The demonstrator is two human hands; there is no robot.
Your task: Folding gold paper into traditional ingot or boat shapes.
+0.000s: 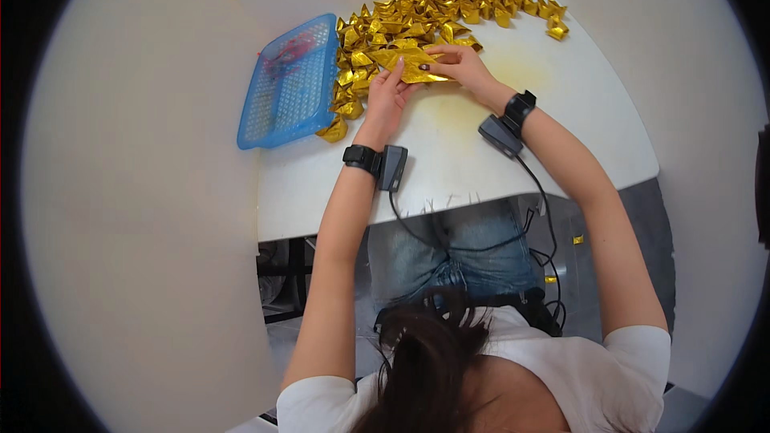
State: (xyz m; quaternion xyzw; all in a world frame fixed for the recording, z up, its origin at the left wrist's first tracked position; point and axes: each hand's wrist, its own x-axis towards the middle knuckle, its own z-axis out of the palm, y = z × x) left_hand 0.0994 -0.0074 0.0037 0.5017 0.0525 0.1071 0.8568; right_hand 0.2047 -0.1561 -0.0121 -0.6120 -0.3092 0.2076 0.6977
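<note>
Between my two hands is a sheet of shiny gold foil paper [411,68], creased and held out almost flat above the white table. My left hand [391,95] pinches its left part, thumb on top and fingers underneath. On the other side, my right hand [464,68] grips the right end, with the thumb pressed on the foil and the fingers at its far edge. Right behind the sheet lies a heap of folded gold paper ingots [401,20], partly hidden by the sheet and my hands.
A blue perforated plastic basket [250,138] stands at the table's left, with something pinkish-red inside. The ingots spread along the far edge of the white table [577,132]. Pale walls enclose both sides. Black cables [419,232] hang from the wrist devices over the table's front edge.
</note>
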